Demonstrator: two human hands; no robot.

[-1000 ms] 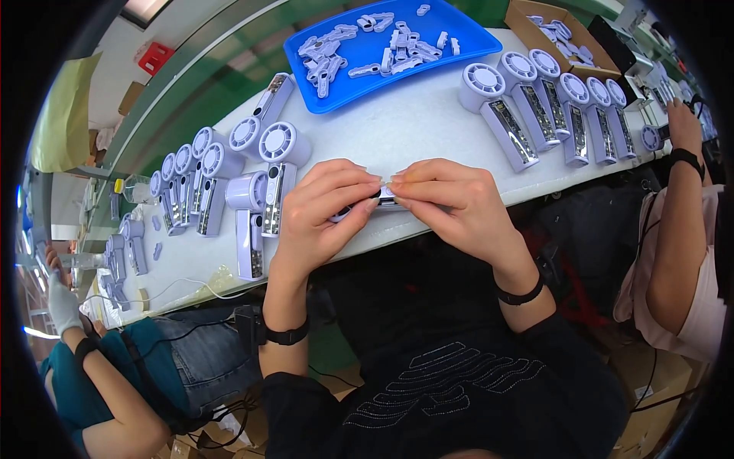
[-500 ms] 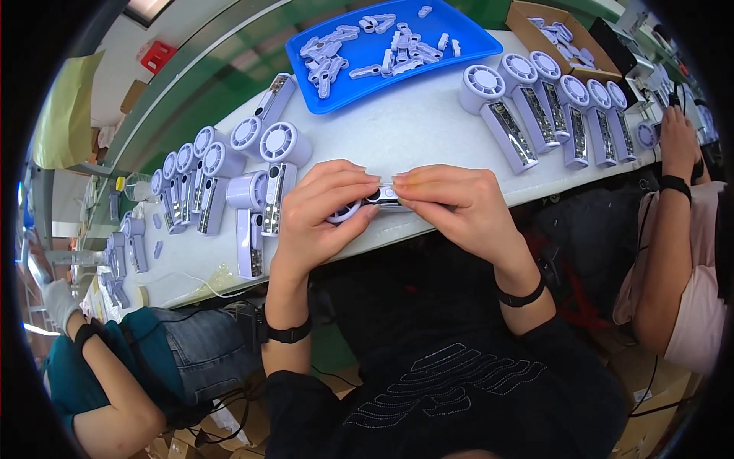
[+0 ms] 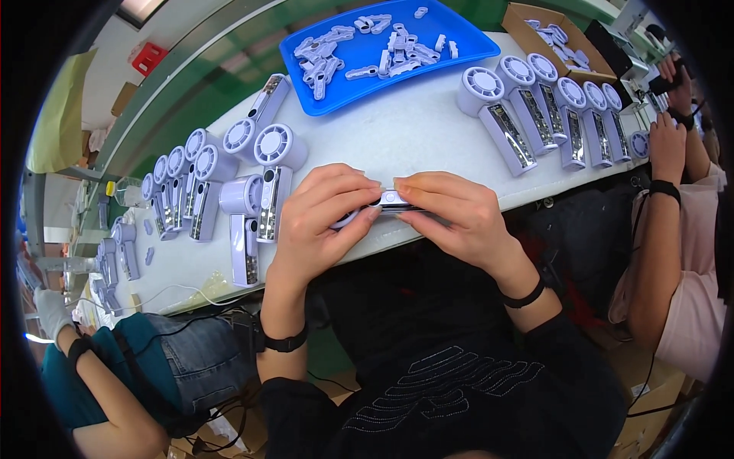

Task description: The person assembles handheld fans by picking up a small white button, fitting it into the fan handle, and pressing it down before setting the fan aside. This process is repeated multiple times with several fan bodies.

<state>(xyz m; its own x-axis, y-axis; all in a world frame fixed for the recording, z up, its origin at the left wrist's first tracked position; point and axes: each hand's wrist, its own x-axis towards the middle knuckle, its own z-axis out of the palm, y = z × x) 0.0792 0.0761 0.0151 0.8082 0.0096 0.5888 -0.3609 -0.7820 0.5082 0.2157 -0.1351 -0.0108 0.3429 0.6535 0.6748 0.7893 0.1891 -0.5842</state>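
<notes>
Over the table's near edge I hold a lavender handheld fan (image 3: 391,198) between my two hands. My left hand (image 3: 323,218) grips its head end, with the fingertips on top and the thumb below. My right hand (image 3: 457,213) pinches the handle from the other side, its fingers reaching to a pale oval part with a button. Most of the fan is covered by my fingers. Left of my left hand stand several more fans (image 3: 269,203), their handles' dark inner parts showing.
A blue tray (image 3: 321,109) of small lavender parts lies at the far side of the white table (image 3: 382,138). Several fans (image 3: 508,138) stand to the right, near a cardboard box (image 3: 521,38) of parts. Co-workers sit on both sides; a gloved hand (image 3: 55,312) shows at left.
The fan in my hands has turned a little, so less of its round head shows. My grip stays the same. At right, a co-worker's hands have shifted.
</notes>
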